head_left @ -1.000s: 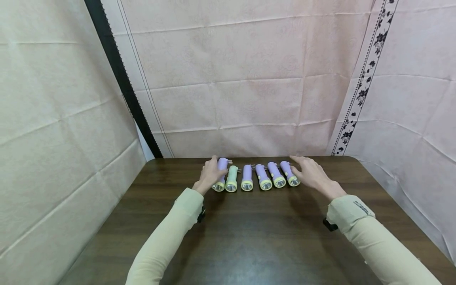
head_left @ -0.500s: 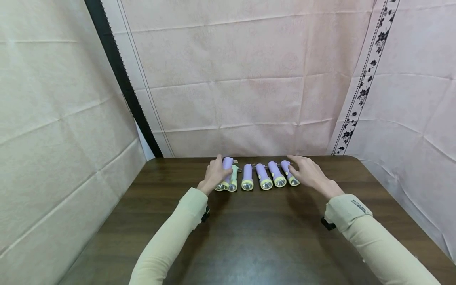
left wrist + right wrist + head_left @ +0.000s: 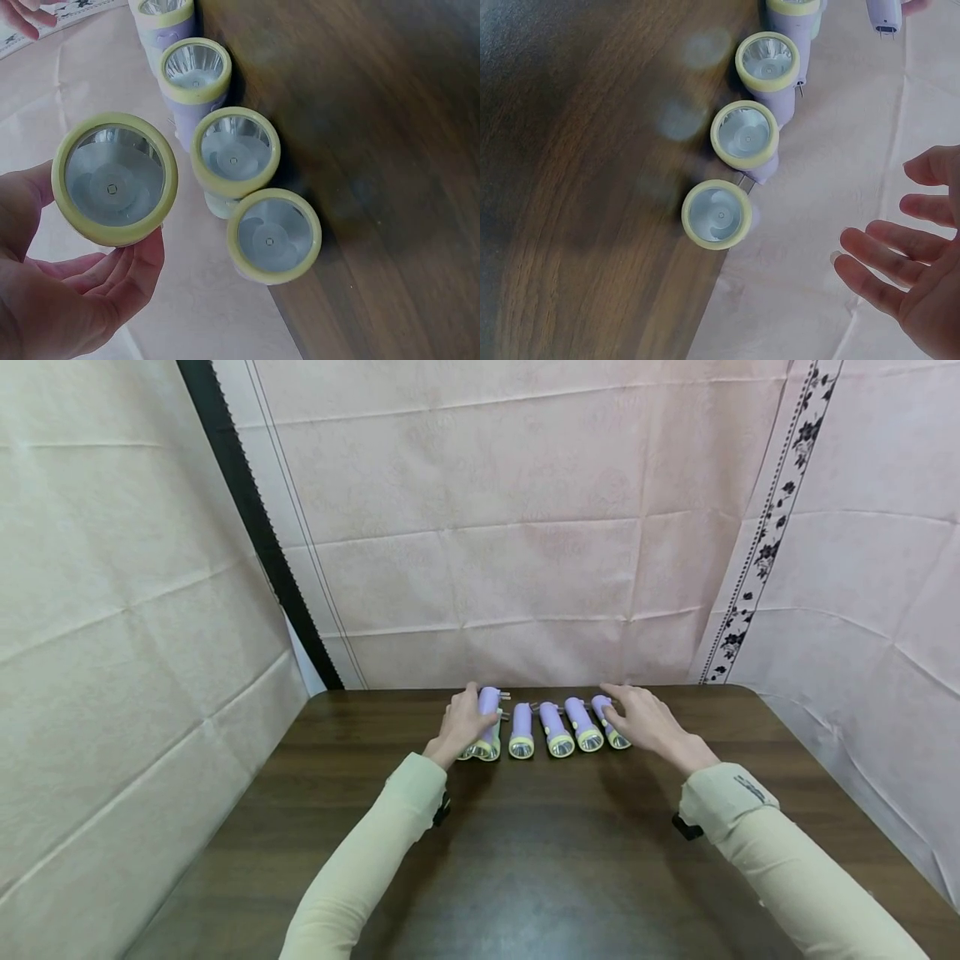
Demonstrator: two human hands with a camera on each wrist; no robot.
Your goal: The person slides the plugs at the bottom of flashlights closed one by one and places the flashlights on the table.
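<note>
left hand (image 3: pixel 459 725) – fingers curled round a purple flashlight (image 3: pixel 114 180), held above wooden table (image 3: pixel 510 852), right hand (image 3: pixel 648 722) – fingers loosely spread, near rightmost flashlight (image 3: pixel 718 215)

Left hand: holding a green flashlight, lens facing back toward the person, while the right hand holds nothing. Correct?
Not quite: the color is wrong. The flashlight in the left hand is purple, as the head view shows. Its lens does face the person, and the right hand holds nothing.
</note>
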